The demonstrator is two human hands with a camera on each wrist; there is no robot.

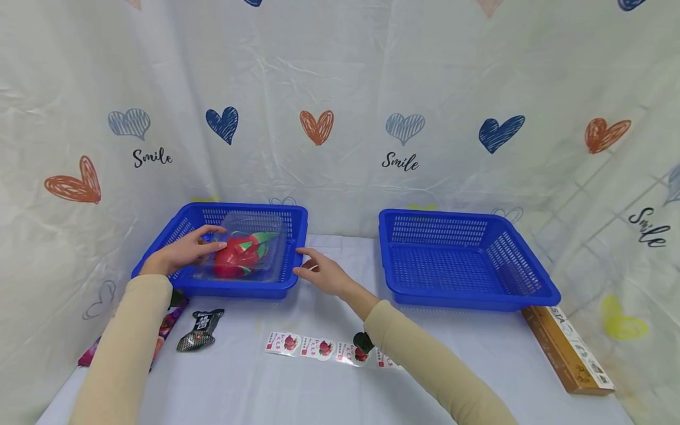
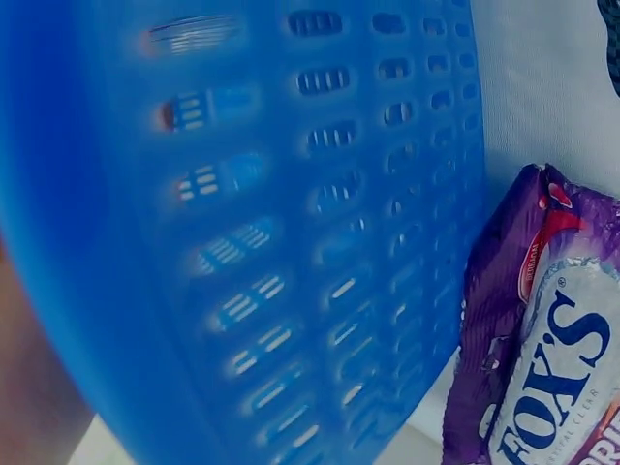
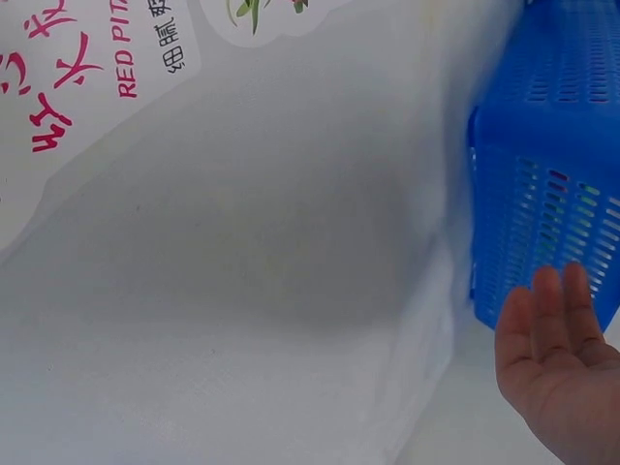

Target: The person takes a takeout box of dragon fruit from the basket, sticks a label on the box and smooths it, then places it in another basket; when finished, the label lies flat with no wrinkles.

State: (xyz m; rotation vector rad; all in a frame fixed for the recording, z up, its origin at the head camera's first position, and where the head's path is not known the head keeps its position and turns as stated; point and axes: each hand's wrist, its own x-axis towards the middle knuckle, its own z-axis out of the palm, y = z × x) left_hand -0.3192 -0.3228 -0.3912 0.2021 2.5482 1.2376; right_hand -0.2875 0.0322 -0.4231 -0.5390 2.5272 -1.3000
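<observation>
Left hand (image 1: pixel 184 250), thumb parted from fingers, is at the clear plastic container (image 1: pixel 272 260) with red dragon fruit (image 1: pixel 232 258) inside the left blue basket (image 1: pixel 234 288); right hand (image 1: pixel 325 275), thumb and fingers apart, is at the basket's right rim.

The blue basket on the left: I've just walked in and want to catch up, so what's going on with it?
A person's left hand reaches over the left blue basket, with its fingers at a clear plastic box that seems to hold a red fruit with green tips. The right hand is at that basket's right rim; whether it touches is hard to tell. The box sits within the basket. A second blue basket stands to the right, away from both hands.
</observation>
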